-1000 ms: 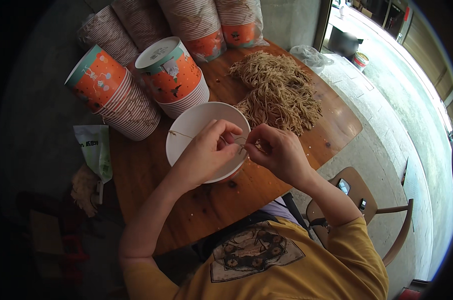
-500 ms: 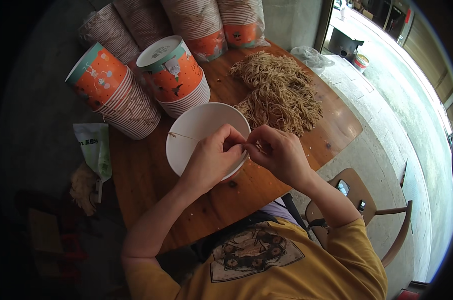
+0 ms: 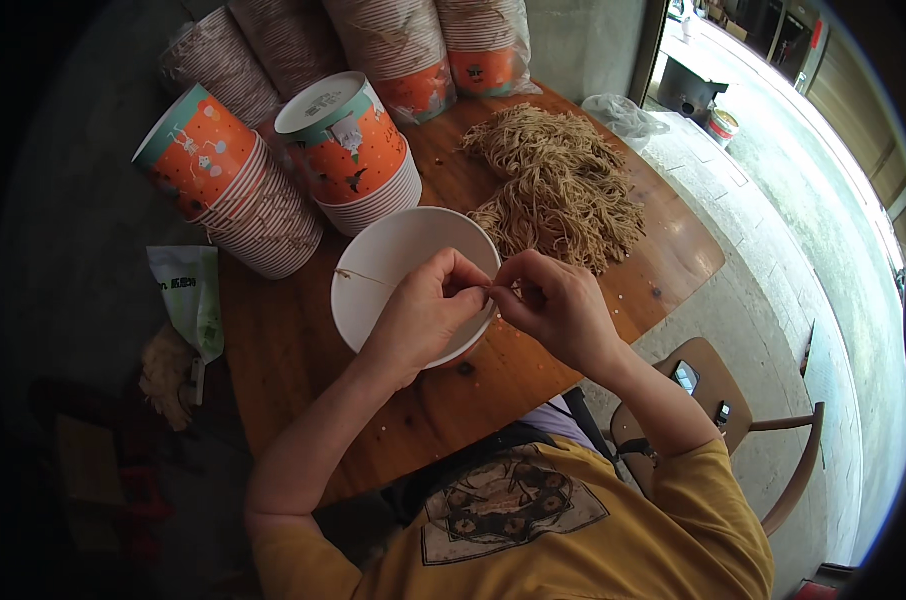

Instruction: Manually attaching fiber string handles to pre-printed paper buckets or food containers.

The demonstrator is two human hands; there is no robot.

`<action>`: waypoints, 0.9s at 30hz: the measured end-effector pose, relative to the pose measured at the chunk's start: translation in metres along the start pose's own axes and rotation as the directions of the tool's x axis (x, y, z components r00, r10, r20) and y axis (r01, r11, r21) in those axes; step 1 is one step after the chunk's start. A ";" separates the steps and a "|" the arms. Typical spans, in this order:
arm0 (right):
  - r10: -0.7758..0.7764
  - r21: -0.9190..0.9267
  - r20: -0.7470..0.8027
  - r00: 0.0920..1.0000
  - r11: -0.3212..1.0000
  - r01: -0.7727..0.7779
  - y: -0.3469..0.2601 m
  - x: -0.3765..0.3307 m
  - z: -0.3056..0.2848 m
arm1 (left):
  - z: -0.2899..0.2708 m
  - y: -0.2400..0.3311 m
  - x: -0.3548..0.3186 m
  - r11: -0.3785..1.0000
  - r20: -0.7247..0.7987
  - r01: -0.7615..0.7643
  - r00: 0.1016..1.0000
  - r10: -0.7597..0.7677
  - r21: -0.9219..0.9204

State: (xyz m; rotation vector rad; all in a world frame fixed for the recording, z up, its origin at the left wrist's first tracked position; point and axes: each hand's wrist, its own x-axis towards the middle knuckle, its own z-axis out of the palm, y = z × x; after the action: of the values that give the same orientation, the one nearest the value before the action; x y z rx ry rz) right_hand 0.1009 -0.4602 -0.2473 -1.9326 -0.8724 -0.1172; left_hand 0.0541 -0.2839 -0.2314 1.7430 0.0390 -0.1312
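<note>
On the left stand two stacks of orange tubs (image 3: 348,155). Nearer, a thin tan strand (image 3: 371,279) crosses a white bowl (image 3: 403,240) toward the left hand (image 3: 421,315). At the bowl's right side, the left hand and right hand (image 3: 563,312) meet, thumb and forefinger pinched closed on the strand, fingertips mostly hiding it. Farther right lies a tan heap (image 3: 568,190).

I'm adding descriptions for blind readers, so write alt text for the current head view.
Left hand and right hand meet fingertip to fingertip over the right side of a white-lined tub, a thin tan strand running leftward from the left hand. Beyond, on a wooden table, are stacked orange paper tubs and a heap of tan strands.
</note>
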 end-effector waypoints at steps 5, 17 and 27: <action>0.002 0.018 -0.023 1.000 1.000 -0.001 0.001 -0.003 0.001 | 0.001 0.002 0.002 0.996 0.015 0.041 0.999 -0.040 -0.082; 0.054 0.121 -0.126 0.991 0.992 -0.039 0.017 -0.009 0.008 | 0.004 0.001 0.007 0.965 0.068 -0.040 0.996 0.060 -0.260; 0.219 0.512 -0.037 0.975 0.842 -0.170 0.034 -0.013 0.020 | 0.006 0.003 0.009 0.928 0.060 -0.003 0.998 0.028 -0.374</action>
State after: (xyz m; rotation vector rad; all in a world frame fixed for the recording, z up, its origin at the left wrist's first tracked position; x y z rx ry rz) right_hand 0.1069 -0.4600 -0.2889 -1.4898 -0.5639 0.1332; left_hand 0.0635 -0.2907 -0.2301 1.3559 0.0023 -0.1575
